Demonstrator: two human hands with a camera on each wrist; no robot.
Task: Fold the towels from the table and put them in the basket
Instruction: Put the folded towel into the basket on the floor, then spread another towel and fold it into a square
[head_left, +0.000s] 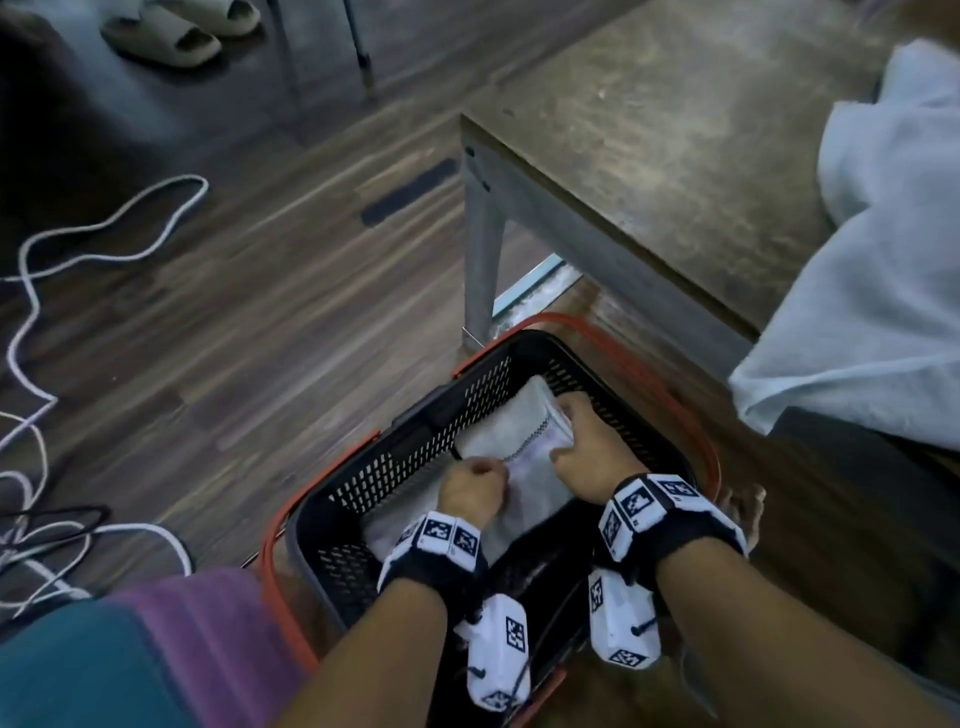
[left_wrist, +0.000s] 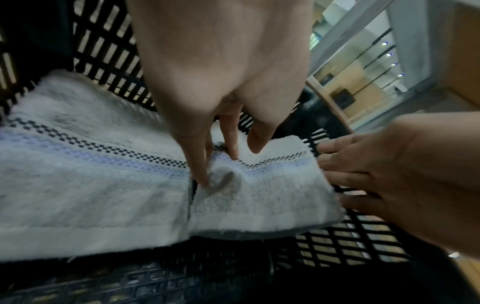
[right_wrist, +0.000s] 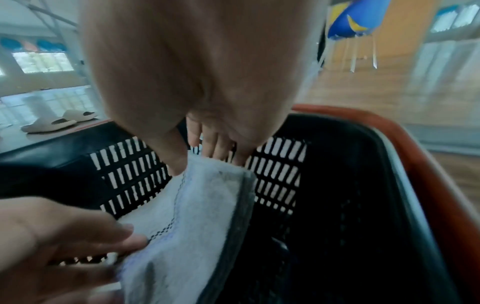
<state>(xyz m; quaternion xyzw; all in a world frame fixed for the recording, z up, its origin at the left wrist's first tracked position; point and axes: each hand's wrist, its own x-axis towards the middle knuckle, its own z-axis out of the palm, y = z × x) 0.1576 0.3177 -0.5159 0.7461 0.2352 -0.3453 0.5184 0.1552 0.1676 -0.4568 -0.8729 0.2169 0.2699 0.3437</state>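
A black slotted basket (head_left: 410, 457) with orange handles stands on the floor by the table leg. Inside lies a folded white towel (head_left: 524, 441) with a dark checkered stripe. Both hands are down in the basket on it. My left hand (head_left: 493, 470) pinches a fold near the stripe, seen closely in the left wrist view as left hand (left_wrist: 223, 164) on towel (left_wrist: 259, 195). My right hand (head_left: 563, 431) grips the towel's far end, thumb on top and fingers behind, shown as right hand (right_wrist: 207, 162) on towel (right_wrist: 207, 205). More white towelling (left_wrist: 78, 185) lies flat to the left.
A light blue towel (head_left: 883, 260) lies on the grey table (head_left: 675, 130) and hangs over its near edge. White and black cables (head_left: 78, 249) trail over the wooden floor at left. Slippers (head_left: 171, 31) sit at the far left. Purple and teal cloth (head_left: 156, 649) is at lower left.
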